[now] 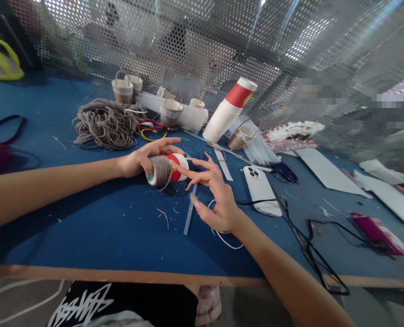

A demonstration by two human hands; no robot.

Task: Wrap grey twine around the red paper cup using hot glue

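The cup (167, 169) lies on its side on the blue table (86, 218), held in the left hand (143, 159), whose fingers curl around its wrapped end. The right hand (218, 200) is open with fingers spread, and its fingertips (188, 174) touch the cup's red end. Directly below the right fingertips lies a clear stick (190, 213); a white cord (226, 240) loops under the right palm. Just right of the right fingers sits a white phone (261, 188), with a black cable (300, 231) running across it toward the table edge (120, 274). Beyond the left fingers are scissors (152, 129) and a loose yarn bundle (106, 123); beyond the right fingers, a tilted stack of cups (227, 111) leans by the mesh screen (188, 45). Bare table surface extends below both wrists to the near edge. The cup is white with a red band, and grey-brown yarn covers the half nearer the left palm.
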